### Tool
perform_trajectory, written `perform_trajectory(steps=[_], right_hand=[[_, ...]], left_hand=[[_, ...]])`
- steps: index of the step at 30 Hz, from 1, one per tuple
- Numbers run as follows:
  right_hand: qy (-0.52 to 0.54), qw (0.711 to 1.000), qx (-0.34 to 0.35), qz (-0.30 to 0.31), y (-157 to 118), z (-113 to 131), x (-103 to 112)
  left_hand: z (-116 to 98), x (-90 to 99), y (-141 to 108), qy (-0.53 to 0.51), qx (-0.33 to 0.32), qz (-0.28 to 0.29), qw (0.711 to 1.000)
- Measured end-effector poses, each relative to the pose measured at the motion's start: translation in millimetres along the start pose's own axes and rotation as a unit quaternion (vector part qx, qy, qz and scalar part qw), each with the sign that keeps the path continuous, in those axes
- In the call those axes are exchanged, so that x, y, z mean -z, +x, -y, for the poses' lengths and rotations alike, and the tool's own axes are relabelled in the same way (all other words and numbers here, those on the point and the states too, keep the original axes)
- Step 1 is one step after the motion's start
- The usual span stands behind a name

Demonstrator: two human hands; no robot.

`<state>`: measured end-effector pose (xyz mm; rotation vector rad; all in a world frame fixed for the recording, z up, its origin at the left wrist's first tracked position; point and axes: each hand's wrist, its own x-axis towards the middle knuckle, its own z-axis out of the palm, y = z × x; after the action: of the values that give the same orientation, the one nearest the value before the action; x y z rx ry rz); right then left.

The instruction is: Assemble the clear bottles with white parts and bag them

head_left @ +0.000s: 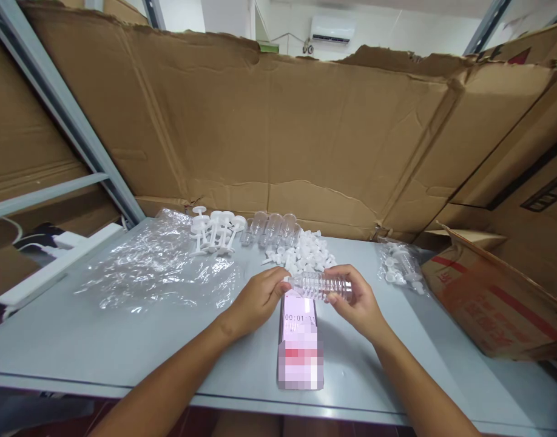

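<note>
Left hand and right hand faced each other, fingers bent in a grip.
The left thumb lay close to the index finger; the right hand curled wider. The bare left forearm and right forearm slanted forward and inward.

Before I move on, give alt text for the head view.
A person's left hand pinches the white tip of a clear ribbed bottle held sideways in the right hand, above a phone showing a timer. Behind are white stems, clear tubes and small white pieces; crumpled plastic lies left, a cardboard box right.
</note>
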<state>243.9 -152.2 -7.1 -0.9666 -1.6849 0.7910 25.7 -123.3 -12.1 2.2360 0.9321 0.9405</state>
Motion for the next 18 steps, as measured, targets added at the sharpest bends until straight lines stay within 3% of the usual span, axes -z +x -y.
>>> perform_trajectory(steps=[5, 10, 18], right_hand=[[-0.036, 0.996, 0.086, 0.009, 2.0, 2.2, 3.0], [-0.046, 0.991, 0.125, 0.009, 3.3, 2.9, 4.1], [-0.082, 0.983, 0.163, 0.023, 2.0, 1.1, 6.9]], left_hand=[[-3.0, -0.9, 2.8, -0.132, 0.057, 0.003, 0.99], [0.2, -6.4, 2.6, -0.278, 0.107, -0.039, 0.954], [-4.4, -4.1, 3.4, -0.315, 0.14, -0.046, 0.937]])
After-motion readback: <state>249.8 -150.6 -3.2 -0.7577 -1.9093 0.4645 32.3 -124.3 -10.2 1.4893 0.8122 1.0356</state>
